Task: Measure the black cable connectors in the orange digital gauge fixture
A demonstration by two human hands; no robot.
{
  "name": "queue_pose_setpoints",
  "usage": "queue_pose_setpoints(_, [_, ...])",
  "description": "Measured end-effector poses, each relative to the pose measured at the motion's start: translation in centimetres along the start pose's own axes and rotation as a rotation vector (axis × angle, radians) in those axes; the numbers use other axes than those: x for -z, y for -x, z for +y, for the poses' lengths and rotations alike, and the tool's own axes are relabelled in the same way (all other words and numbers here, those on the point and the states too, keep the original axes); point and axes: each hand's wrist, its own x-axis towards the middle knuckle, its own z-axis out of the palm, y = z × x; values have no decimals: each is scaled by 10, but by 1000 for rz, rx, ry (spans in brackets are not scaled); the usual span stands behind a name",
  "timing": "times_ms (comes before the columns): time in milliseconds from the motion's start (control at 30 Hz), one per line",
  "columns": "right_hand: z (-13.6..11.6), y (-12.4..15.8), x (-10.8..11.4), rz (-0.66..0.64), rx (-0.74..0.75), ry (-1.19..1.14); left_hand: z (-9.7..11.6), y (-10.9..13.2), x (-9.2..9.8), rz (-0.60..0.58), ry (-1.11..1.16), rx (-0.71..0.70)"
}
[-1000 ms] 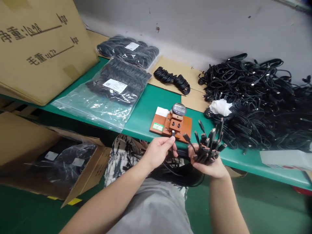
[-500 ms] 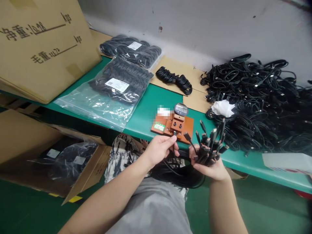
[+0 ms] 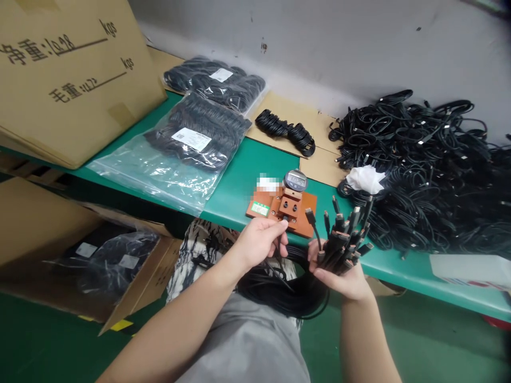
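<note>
My left hand [image 3: 265, 242] pinches the end of one black cable, its plug [image 3: 285, 218] at the front slot of an orange-brown gauge fixture [image 3: 307, 207]. How deep the plug sits cannot be made out. A round digital gauge [image 3: 296, 181] with a lit readout tops the fixture. My right hand [image 3: 339, 276] is wrapped round a bundle of black cables [image 3: 339, 239], their connector ends fanned upward. The cables' long loops [image 3: 287, 290] hang down over my lap, below the table edge.
Clear bags of coiled cables [image 3: 199, 133] lie left on the green table [image 3: 263, 159]. Two tied cable coils [image 3: 285, 130] rest on cardboard behind the gauge. A large cable heap [image 3: 419, 159] with crumpled white paper [image 3: 365, 179] fills the right. Cardboard boxes [image 3: 80, 80] stand left.
The plug in my left hand has moved forward against the fixture, and the gauge's reading has changed. My right hand and the bundle have shifted slightly.
</note>
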Motion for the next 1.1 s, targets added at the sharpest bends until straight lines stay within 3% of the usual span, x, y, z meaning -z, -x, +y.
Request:
queue_pose_setpoints(600, [8, 4, -2, 48, -67, 1, 0, 0, -2, 30, -24, -19])
queue_pose_setpoints(733, [6, 4, 0, 36, -48, 60, -1, 16, -1, 32, -138, -83])
queue_pose_setpoints(833, [5, 5, 2, 31, -20, 99, -9, 41, 15, 133, -300, -194])
queue_pose_setpoints(1000, [5, 5, 4, 10, -10, 113, -42, 92, 68, 478, -315, -196])
queue_pose_setpoints(1067, [4, 4, 4, -7, -6, 125, -59, 112, 82, 511, -262, -133])
queue_pose_setpoints(1100, [3, 3, 4, -16, 0, 121, -67, 120, 85, 447, -232, -76])
